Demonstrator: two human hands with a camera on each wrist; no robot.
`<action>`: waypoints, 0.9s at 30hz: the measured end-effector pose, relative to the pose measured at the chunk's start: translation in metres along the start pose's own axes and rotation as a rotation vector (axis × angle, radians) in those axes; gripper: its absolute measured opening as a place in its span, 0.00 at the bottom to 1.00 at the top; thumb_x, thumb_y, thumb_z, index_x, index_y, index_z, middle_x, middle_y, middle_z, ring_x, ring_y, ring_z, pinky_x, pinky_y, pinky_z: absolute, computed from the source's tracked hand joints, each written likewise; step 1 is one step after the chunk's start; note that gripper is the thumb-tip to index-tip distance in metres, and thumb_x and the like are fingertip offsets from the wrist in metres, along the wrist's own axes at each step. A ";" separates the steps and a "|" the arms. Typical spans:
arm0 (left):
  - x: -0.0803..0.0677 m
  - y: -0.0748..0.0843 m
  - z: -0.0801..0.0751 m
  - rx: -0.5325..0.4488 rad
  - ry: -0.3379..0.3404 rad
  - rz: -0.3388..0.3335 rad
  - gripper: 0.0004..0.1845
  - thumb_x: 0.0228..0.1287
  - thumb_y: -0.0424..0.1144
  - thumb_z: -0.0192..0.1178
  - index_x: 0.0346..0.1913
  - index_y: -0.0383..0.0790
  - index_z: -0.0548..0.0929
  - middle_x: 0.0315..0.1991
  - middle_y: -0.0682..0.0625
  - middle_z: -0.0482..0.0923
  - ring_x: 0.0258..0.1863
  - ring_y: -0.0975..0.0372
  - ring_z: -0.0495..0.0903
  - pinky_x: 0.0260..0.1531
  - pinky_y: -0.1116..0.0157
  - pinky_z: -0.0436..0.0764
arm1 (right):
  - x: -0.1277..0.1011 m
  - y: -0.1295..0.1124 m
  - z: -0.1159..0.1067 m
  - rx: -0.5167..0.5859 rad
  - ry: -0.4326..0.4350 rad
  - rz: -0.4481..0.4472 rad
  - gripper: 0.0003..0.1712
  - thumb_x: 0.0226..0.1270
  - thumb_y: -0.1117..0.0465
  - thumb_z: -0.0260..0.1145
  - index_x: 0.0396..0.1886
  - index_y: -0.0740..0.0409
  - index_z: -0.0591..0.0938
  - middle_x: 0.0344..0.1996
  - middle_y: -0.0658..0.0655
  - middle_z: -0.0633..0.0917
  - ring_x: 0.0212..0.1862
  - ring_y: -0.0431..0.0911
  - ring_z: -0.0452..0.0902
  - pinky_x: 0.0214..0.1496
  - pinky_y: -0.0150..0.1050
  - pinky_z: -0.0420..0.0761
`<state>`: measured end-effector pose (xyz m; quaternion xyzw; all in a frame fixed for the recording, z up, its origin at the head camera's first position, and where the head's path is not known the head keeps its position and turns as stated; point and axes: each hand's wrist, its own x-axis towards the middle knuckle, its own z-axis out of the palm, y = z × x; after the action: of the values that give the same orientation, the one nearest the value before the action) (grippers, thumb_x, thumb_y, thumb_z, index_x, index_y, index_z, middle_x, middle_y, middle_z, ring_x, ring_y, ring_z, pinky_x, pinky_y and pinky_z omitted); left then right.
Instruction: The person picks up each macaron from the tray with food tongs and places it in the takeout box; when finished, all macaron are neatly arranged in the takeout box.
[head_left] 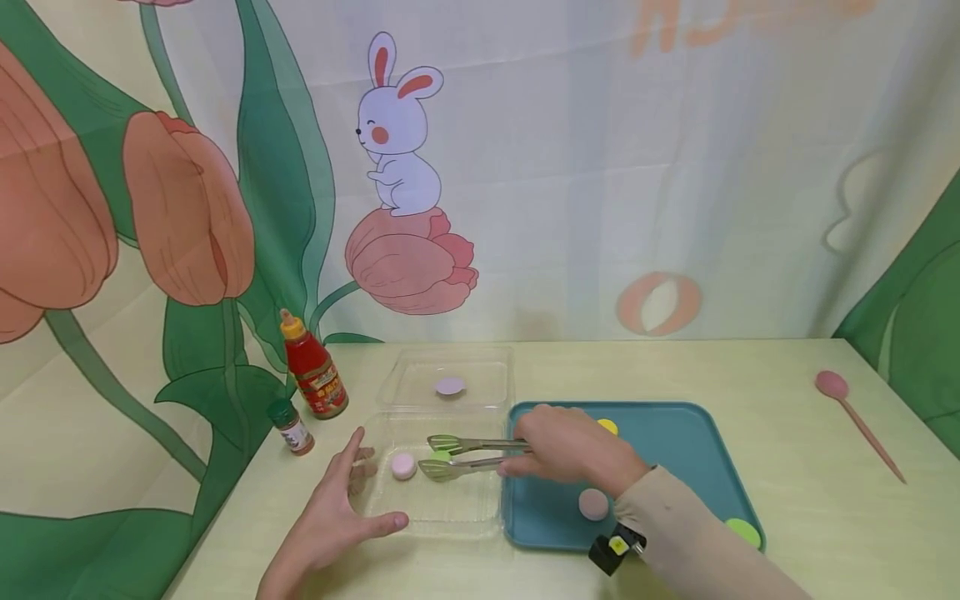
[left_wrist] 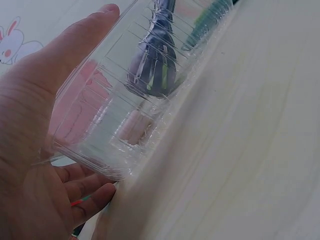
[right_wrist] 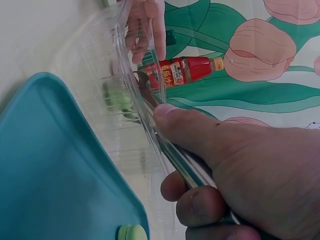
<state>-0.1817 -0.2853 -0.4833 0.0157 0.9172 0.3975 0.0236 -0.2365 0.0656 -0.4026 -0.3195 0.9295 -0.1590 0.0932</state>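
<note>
Gripping slim metal tongs [head_left: 468,456], the right hand [head_left: 570,450] holds a green macaron [head_left: 440,457] inside the clear plastic clamshell box [head_left: 450,508], steadied by the flat, open left hand [head_left: 330,517]; slackened grip is judged to risk the macaron being dropped or crushed.

Beige long sleeve [head_left: 690,525] on right arm, small black wrist device [head_left: 617,547] with yellow spot

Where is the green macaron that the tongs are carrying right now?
In the head view, the green macaron sits between the tongs' tips inside the clear container, just right of the pink macaron and left of the teal tray.
</note>
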 end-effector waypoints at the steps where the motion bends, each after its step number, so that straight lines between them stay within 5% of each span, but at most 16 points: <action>1: 0.000 0.000 0.000 -0.001 -0.001 0.001 0.74 0.42 0.64 0.82 0.85 0.55 0.41 0.76 0.47 0.62 0.73 0.48 0.70 0.71 0.37 0.66 | 0.000 0.000 0.000 -0.002 -0.003 0.005 0.18 0.68 0.37 0.70 0.28 0.43 0.83 0.15 0.46 0.70 0.17 0.40 0.60 0.20 0.39 0.60; 17: 0.001 0.001 0.000 -0.004 -0.003 -0.011 0.74 0.42 0.63 0.82 0.85 0.54 0.41 0.76 0.47 0.62 0.73 0.48 0.70 0.71 0.37 0.66 | -0.001 0.001 0.000 0.014 0.004 -0.003 0.20 0.68 0.36 0.69 0.29 0.44 0.82 0.14 0.46 0.66 0.16 0.40 0.55 0.19 0.38 0.55; 27: 0.002 0.002 -0.001 0.005 -0.004 -0.027 0.75 0.41 0.65 0.82 0.85 0.55 0.40 0.77 0.46 0.62 0.74 0.47 0.69 0.70 0.35 0.65 | -0.008 0.010 -0.002 0.036 0.114 0.001 0.25 0.68 0.29 0.65 0.32 0.45 0.78 0.18 0.44 0.73 0.19 0.37 0.65 0.21 0.36 0.66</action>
<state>-0.1833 -0.2840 -0.4812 0.0040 0.9181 0.3950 0.0311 -0.2361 0.0786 -0.4039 -0.3078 0.9304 -0.1936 0.0462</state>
